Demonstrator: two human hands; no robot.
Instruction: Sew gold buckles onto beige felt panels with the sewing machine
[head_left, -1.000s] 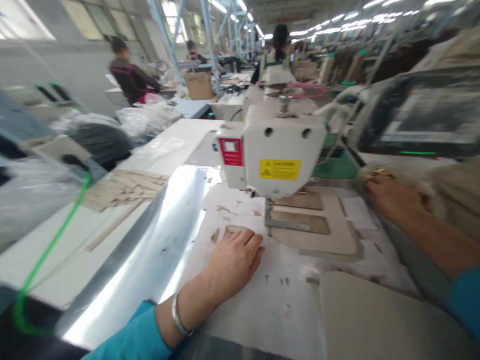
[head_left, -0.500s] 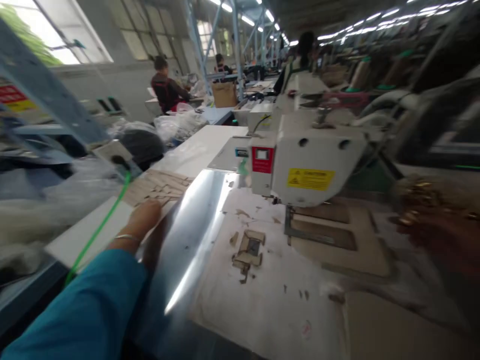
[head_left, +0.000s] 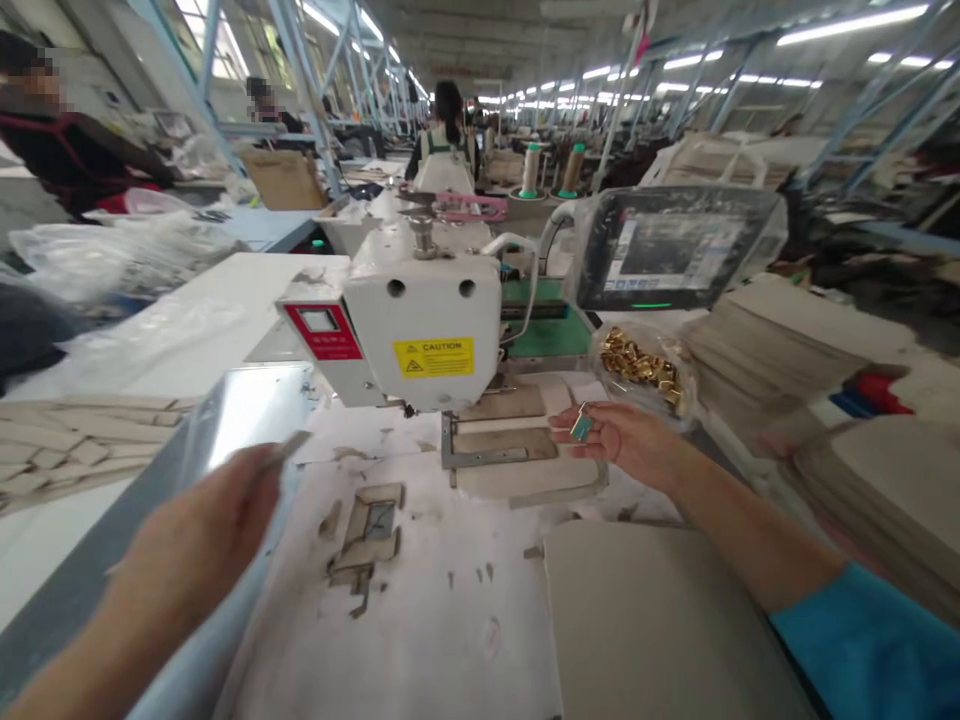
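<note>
My left hand point(head_left: 199, 530) is raised over the left of the sewing table, blurred, with a thin beige strip point(head_left: 289, 447) sticking out from its fingers. My right hand point(head_left: 622, 440) hovers right of the machine's clamp frame point(head_left: 495, 450), pinching a small metal buckle point(head_left: 580, 427). The white sewing machine point(head_left: 420, 330) with a yellow caution label stands behind both hands. A taped cardboard jig point(head_left: 371, 530) lies on the white table surface between them.
A clear bag of gold metal pieces point(head_left: 641, 365) sits right of the machine. Stacks of beige panels point(head_left: 795, 350) fill the right side. Beige strips point(head_left: 60, 445) lie at the left. A touch screen point(head_left: 675, 250) stands behind. Other people work at far tables.
My left hand came back from the strip pile at the left, now holding a strip. My right hand moved from the bag of gold pieces toward the clamp with a buckle.
</note>
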